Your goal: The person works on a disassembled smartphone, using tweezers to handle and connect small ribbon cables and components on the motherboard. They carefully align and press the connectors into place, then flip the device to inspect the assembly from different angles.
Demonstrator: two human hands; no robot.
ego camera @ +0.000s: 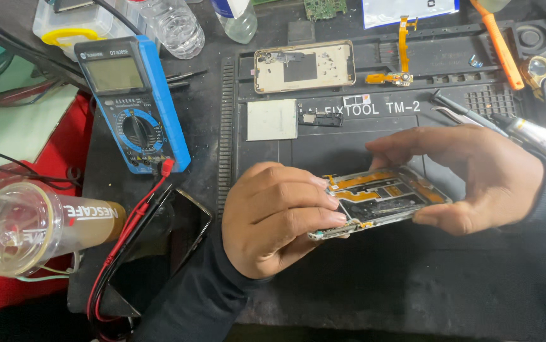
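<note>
Both hands hold an opened phone body (383, 199) with orange flex cables and a metal frame, tilted a little above a black repair mat (323, 152). My left hand (279, 218) grips its near left end with fingers curled over the top. My right hand (469, 180) pinches its right end between thumb and fingers. Both wear dark sleeves.
On the mat lie a gold phone back frame (304, 66), a white rectangular pad (271, 119), an orange flex part (399, 73) and tweezers (463, 114). A blue multimeter (132, 104) with red and black leads stands left; a lidded plastic cup (32, 225) lies at far left. A black phone screen (181, 225) is near my left sleeve.
</note>
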